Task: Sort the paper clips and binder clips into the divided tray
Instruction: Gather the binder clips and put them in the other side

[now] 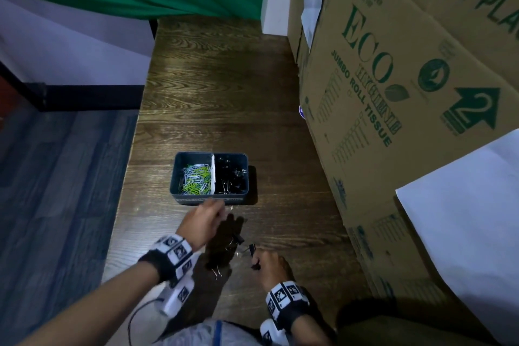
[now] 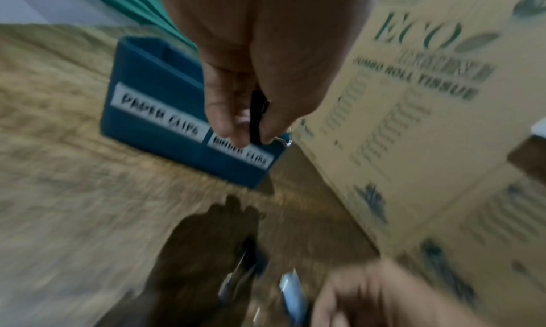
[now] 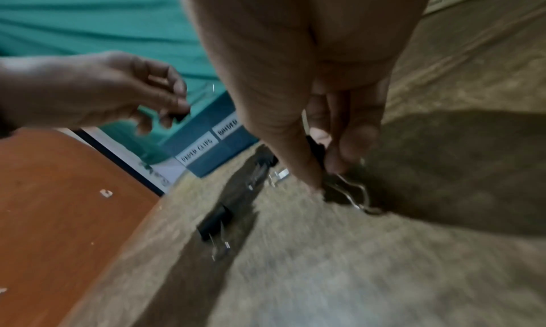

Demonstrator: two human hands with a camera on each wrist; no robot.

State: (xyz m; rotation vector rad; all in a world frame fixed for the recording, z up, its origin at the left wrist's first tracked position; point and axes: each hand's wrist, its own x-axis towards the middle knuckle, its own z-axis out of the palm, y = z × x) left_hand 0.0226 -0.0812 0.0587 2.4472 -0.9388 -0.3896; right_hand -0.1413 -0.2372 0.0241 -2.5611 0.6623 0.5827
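Wood table (image 1: pixel 224 93): blue tray (image 1: pixel 209 197), 2 compartments. Left hand (image 1: pixel 203 222), right hand (image 1: pixel 271 267) each pinch black binder clip.

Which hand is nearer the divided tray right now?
Left. The left hand, pinching a binder clip, hovers just short of the divided tray's labelled front wall. The right hand is farther back, gripping another binder clip near the table's front.

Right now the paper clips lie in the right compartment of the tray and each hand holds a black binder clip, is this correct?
One detail is wrong: the paper clips lie in the left compartment of the tray, as the head view shows. The left hand and right hand do each hold a black binder clip.
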